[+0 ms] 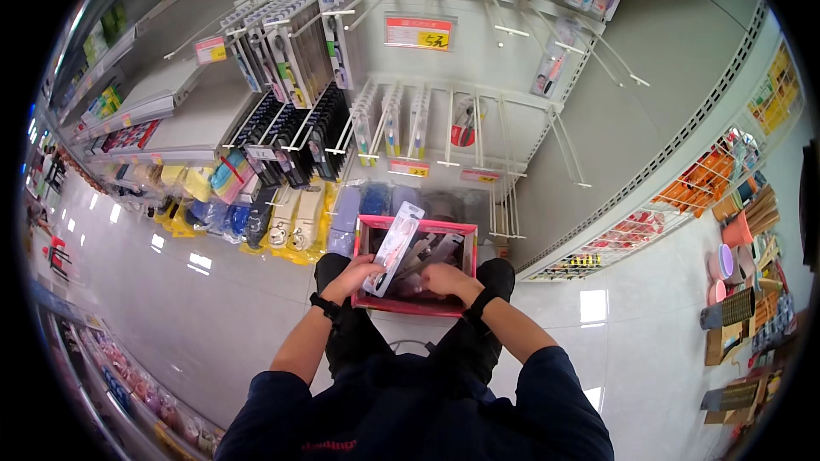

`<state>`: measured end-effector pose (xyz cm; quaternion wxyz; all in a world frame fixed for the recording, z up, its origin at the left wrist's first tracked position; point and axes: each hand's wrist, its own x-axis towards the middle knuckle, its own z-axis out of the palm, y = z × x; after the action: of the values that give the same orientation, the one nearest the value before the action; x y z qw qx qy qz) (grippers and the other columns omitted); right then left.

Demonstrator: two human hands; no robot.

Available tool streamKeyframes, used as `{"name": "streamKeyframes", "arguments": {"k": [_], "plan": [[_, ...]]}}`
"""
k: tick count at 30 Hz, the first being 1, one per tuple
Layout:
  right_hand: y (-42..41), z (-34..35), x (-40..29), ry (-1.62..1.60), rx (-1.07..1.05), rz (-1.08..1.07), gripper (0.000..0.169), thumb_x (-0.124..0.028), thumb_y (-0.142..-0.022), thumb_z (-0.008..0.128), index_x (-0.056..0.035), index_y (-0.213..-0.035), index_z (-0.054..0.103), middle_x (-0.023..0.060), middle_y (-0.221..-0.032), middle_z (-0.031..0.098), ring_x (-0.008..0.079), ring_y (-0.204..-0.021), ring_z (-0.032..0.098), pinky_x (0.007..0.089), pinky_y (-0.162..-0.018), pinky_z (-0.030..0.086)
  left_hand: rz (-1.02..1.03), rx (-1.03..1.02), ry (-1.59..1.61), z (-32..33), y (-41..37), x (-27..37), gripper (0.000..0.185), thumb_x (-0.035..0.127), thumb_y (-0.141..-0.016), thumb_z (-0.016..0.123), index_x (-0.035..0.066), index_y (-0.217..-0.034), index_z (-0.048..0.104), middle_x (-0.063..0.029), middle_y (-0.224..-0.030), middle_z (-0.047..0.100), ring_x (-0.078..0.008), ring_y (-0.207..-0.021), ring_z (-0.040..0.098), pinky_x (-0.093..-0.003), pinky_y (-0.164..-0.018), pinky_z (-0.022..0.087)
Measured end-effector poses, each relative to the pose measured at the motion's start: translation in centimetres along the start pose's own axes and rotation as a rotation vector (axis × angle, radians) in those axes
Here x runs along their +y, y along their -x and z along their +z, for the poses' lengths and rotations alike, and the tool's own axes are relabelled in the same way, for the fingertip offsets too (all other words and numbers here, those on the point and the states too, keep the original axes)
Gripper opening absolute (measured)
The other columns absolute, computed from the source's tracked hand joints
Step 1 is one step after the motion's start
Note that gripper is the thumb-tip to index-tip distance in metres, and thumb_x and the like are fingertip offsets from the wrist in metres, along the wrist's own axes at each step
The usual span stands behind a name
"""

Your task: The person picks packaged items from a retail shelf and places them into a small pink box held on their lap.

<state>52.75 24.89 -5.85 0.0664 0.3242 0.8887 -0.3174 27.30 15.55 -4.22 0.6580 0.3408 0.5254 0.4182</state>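
My left hand grips the lower end of a white blister-card package. A slim pink-and-black tool shows through its front. The package slants up over the left side of a pink-rimmed cardboard box, which sits between my knees. My right hand reaches into the box from the right. Its fingertips are down among several clear-fronted packages, and whether they pinch one is hidden. Dark contents lie under those packages, too shadowed to name.
A pegboard display with wire hooks rises ahead, carrying carded utensils and black packages at left. Bagged slippers lie on the low shelf behind the box. A grey shelf side panel stands at right; pots and baskets are beyond.
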Motion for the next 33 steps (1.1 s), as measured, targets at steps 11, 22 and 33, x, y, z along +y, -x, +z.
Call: {"name": "streamKeyframes", "arguments": {"k": [11,22,33], "plan": [[7.0,-11.2,-0.9,-0.928,0.946,-0.078,0.020,-0.012,-0.092,0.058,0.0021,-0.079,0.061,-0.0033,-0.072,0.056,0.0053,-0.068,0.049,0.0227,-0.062,0.040,-0.023,-0.007,0.293,-0.8,0.3,-0.4,0.034,0.007,-0.085,0.059,-0.011,-0.114,0.053,-0.0155,-0.101,0.065,-0.0240,-0.093,0.065,-0.0342,-0.082,0.051],[11.8,-20.9,-3.8,-1.430,1.585,-0.243,0.026,-0.029,-0.097,0.056,-0.0048,-0.088,0.058,-0.0020,-0.078,0.053,0.0066,-0.072,0.052,0.0221,-0.065,0.044,-0.055,0.003,0.294,-1.6,-0.1,-1.2,0.028,0.003,-0.085,0.058,-0.008,-0.112,0.054,-0.0144,-0.102,0.063,-0.0240,-0.094,0.064,-0.0347,-0.083,0.051],[15.3,-31.5,-3.1,-1.488,1.525,-0.307,0.027,-0.032,-0.090,0.057,-0.0054,-0.091,0.058,0.0011,-0.086,0.059,0.0113,-0.077,0.056,0.0277,-0.071,0.046,-0.059,-0.055,0.259,-1.3,0.2,-0.5,0.022,0.004,-0.088,0.058,-0.005,-0.108,0.058,-0.0112,-0.100,0.065,-0.0203,-0.092,0.065,-0.0307,-0.083,0.051]]}}
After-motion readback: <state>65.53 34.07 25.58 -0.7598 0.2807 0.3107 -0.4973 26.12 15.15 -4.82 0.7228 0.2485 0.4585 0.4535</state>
